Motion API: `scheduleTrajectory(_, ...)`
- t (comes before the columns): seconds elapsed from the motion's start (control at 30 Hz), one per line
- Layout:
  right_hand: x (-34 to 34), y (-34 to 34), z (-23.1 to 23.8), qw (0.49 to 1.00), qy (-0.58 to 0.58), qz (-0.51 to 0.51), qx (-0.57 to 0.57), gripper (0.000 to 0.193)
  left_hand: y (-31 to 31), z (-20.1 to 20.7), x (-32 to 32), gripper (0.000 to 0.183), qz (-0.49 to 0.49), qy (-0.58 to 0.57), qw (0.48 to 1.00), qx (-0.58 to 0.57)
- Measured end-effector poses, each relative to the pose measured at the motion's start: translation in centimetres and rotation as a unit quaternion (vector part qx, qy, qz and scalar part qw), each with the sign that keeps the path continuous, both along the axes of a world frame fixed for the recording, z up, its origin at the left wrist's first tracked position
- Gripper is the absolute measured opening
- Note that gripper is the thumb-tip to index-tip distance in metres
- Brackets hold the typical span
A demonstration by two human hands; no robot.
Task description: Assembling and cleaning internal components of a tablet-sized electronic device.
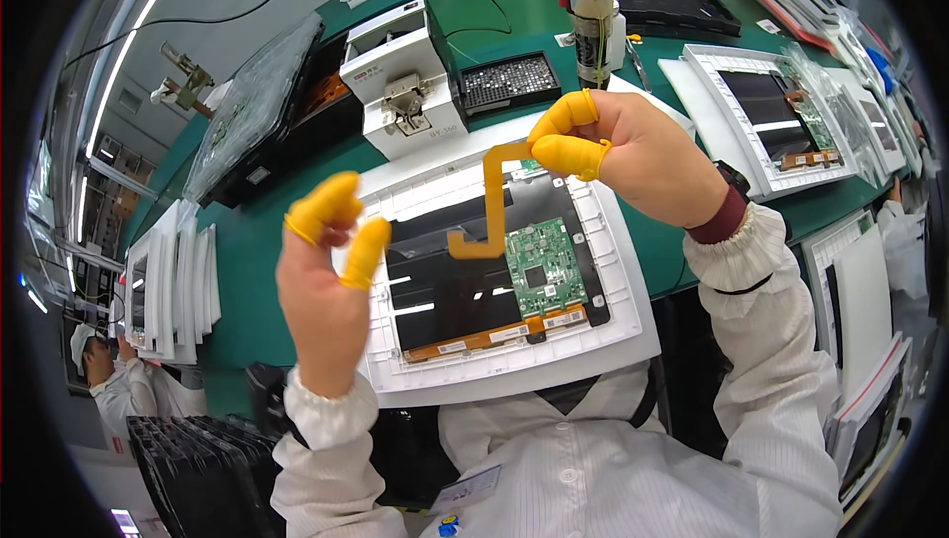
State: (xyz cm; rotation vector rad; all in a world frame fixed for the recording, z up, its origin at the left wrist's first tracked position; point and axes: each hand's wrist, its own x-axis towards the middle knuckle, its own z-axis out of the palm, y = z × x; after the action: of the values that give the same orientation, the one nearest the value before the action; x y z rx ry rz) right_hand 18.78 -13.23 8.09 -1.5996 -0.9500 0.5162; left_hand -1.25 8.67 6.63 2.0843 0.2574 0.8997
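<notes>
Pinched in my right hand point(618, 147) is one end of an orange-yellow flat flex cable point(493, 207), bent at right angles, with its other end hanging over the work. Yellow finger cots cover the thumb and fingertips of both hands. My left hand point(331, 291) is raised at the left side, thumb and fingers apart, holding nothing. Beneath the cable lies a white-framed display panel point(613, 311) with a dark back. It bears a green circuit board point(547, 266) and an orange flex strip point(484, 339) along the near edge.
Behind the panel stands a white dispenser machine point(405, 83) beside a black tray of small parts point(509, 81). An electric screwdriver point(590, 24) hangs at the back. Another framed panel point(781, 113) lies at right. White panels point(173, 286) stand stacked at left; a co-worker point(119, 370) is beyond.
</notes>
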Motion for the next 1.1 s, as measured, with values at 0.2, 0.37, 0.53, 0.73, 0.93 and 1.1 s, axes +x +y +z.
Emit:
scheduleTrajectory(0.2, 0.1, 0.8, -0.2, 0.998, 0.042, -0.054, 0.008, 0.021, -4.2, -0.7, -0.2, 0.06, 0.051, 0.001, 0.965, 0.257)
scheduleTrajectory(0.37, -0.3, 1.5, -0.4, 0.986, 0.157, -0.051, 0.016, 0.022, -3.3, -2.7, 2.8, 0.059, 0.07, -0.023, 0.925, 0.373)
scheduleTrajectory(0.53, -0.5, 1.4, -0.6, 0.981, 0.185, -0.055, 0.015, 0.024, -2.7, -1.9, 4.4, 0.032, 0.021, -0.026, 0.919, 0.393)
scheduleTrajectory(0.73, 1.2, 0.8, -3.3, 0.955, 0.26, -0.01, 0.14, 0.046, -2.4, -2.2, 4.7, 0.026, -0.049, 0.069, 0.985, -0.153)
scheduleTrajectory(0.93, -0.2, 1.9, -4.6, 0.998, 0.049, -0.02, -0.034, 0.059, -0.6, -2.7, 5.1, 0.027, -0.118, 0.123, 0.88, -0.443)
scheduleTrajectory(1.1, 0.4, 3.6, -4.2, 0.986, 0.161, 0.005, -0.04, 0.067, -1.0, -3.0, 5.5, 0.023, -0.128, 0.174, 0.863, -0.457)
